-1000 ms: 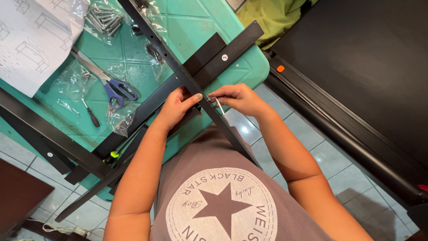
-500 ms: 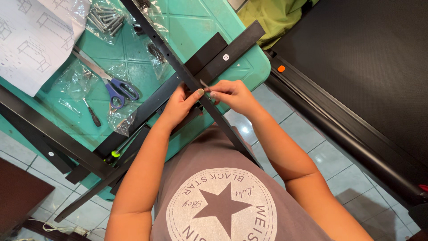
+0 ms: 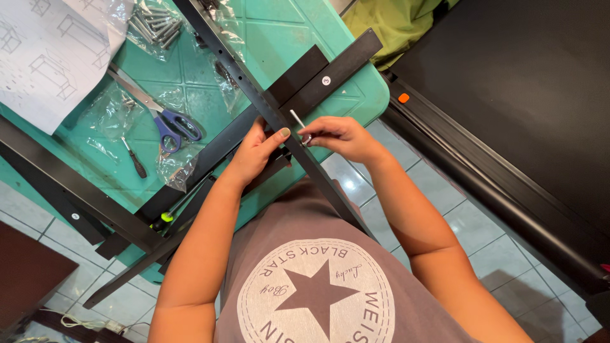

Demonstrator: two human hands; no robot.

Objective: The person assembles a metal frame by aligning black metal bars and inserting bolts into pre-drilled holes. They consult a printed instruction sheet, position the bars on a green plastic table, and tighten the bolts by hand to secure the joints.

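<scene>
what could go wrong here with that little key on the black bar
The right hand pinches a thin metal key by its tip only, so it may slip out. The left hand steadies a long black bar that juts past the green table; if the grip eases, the bar might swing or tip. Loose screws in open plastic bags could be knocked off.

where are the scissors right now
In the head view the scissors lie on the green table, left of the left hand, between the paper sheet and a small screwdriver.
</scene>
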